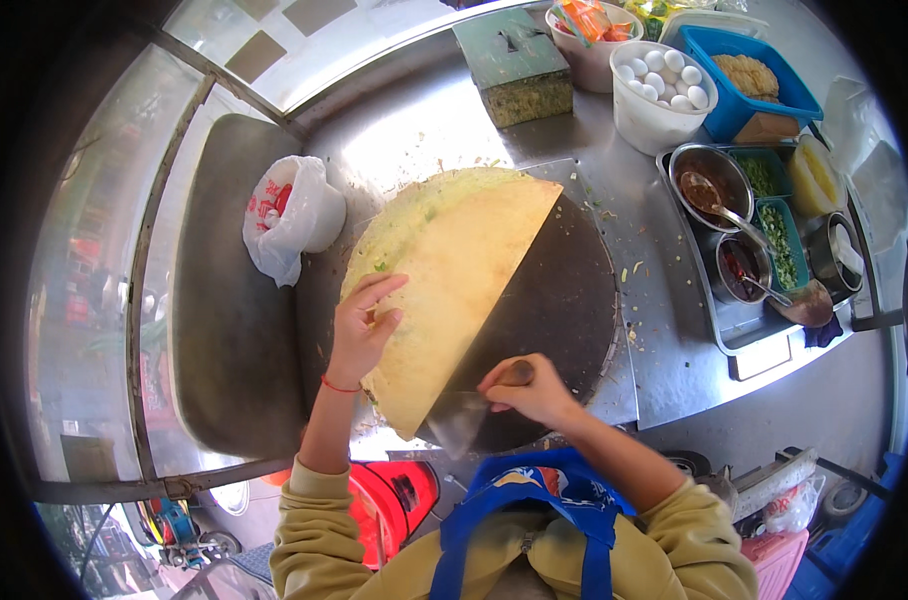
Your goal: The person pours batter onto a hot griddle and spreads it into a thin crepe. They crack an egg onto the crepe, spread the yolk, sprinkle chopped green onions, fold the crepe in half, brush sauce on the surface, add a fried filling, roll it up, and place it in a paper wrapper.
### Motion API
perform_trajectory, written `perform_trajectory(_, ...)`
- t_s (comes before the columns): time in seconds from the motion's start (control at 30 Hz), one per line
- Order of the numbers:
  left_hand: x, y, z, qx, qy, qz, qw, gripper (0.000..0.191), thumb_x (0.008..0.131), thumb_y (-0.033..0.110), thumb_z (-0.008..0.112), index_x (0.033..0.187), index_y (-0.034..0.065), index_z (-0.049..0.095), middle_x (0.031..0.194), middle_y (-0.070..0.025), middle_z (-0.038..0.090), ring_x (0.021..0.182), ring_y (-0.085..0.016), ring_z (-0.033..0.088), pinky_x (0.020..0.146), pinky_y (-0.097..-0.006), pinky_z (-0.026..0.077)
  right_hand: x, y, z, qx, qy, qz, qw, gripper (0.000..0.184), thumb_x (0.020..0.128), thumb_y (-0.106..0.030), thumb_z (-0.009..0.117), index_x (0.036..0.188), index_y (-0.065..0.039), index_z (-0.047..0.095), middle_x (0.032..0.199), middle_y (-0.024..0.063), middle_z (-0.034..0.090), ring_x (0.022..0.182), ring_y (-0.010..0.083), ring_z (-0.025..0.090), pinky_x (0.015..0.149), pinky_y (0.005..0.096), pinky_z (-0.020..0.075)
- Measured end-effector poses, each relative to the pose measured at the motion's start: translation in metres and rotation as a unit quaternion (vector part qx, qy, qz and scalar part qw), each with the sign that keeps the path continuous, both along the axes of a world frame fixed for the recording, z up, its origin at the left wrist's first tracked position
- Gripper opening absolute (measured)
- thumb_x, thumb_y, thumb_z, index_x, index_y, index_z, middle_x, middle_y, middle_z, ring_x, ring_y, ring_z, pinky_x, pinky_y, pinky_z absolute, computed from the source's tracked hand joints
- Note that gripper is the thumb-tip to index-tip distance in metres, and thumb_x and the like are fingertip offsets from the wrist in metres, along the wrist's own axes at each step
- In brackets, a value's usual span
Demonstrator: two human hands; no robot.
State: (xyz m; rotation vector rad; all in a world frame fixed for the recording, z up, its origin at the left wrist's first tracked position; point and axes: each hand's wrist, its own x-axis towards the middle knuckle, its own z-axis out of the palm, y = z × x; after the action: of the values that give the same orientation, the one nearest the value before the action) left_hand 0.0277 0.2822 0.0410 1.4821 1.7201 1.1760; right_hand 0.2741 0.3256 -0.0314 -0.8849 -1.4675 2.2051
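Note:
A thin crepe (454,262), folded over so that one long edge is straight, covers the left part of a dark round griddle (559,300). Fingers of my left hand (365,322) rest at or just over the crepe's left side, apart and holding nothing. In my right hand (533,390) is the wooden handle of a wide metal scraper (456,420). The scraper's blade, somewhat blurred, lies by the lower end of the crepe's straight edge. Bits of green show on the crepe's left rim.
Left of the griddle stands a bag-lined tub (323,214). Behind are a green-topped box (514,67) and a white bucket of eggs (664,112). At right, a metal tray (713,322) holds a sauce bowl with a spoon (713,187) and chopped scallions (778,244). Food scraps litter the steel counter (664,367).

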Motion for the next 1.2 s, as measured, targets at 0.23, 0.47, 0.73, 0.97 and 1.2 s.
perform_trajectory(0.23,-0.059,0.02,-0.006,-0.001,0.031,0.008,0.999,0.04,0.073,-0.011,0.054,0.11,0.0035,0.061,0.11,-0.0033,0.056,0.096,-0.008,0.052,0.069,-0.0167,0.042,0.021,0.128,0.008,0.079,-0.046,-0.234,0.968,0.008,0.075,-0.007,0.061,0.077,0.001,0.06,0.078,0.0135,0.064,0.062,0.0176,0.061,0.057,0.0287,0.052)
perform_trajectory(0.47,-0.127,0.053,-0.058,-0.002,0.181,0.018,0.983,0.034,0.073,-0.009,0.052,0.103,0.0013,0.062,0.111,-0.009,0.057,0.096,-0.018,0.057,0.079,-0.0265,0.045,0.013,0.083,0.041,0.021,-0.059,-0.011,0.998,0.01,0.075,-0.008,0.064,0.081,0.001,0.062,0.08,0.0144,0.066,0.066,0.0166,0.063,0.057,0.0291,0.0527)
perform_trajectory(0.73,-0.092,0.062,-0.076,0.04,0.326,0.034,0.944,0.03,0.079,0.005,0.055,0.109,0.003,0.059,0.124,-0.0144,0.05,0.107,-0.028,0.052,0.092,-0.0352,0.04,-0.051,0.0,-0.003,-0.047,0.002,0.02,0.999,0.003,0.072,-0.003,0.065,0.074,-0.001,0.064,0.065,0.0072,0.062,0.059,0.012,0.059,0.055,0.0259,0.0479)
perform_trajectory(0.97,-0.03,-0.073,-0.07,-0.188,0.431,-0.171,0.866,0.066,0.086,0.042,0.047,0.139,0.0076,0.026,0.147,-0.0138,0.018,0.137,-0.03,0.013,0.107,-0.0508,0.014,0.067,0.166,0.04,0.079,-0.033,-0.277,0.957,0.01,0.075,-0.007,0.064,0.085,-0.006,0.063,0.082,0.0087,0.065,0.068,0.0141,0.061,0.065,0.0262,0.0518)
perform_trajectory(1.2,-0.042,-0.055,-0.066,-0.05,0.278,-0.085,0.955,0.065,0.09,0.047,0.036,0.135,0.0,0.03,0.143,-0.0216,0.023,0.128,-0.036,0.029,0.104,-0.0461,0.022,-0.072,0.025,0.0,-0.025,-0.035,0.027,0.999,0.007,0.074,-0.006,0.064,0.077,0.001,0.064,0.067,0.009,0.064,0.06,0.0147,0.062,0.057,0.0277,0.0512)
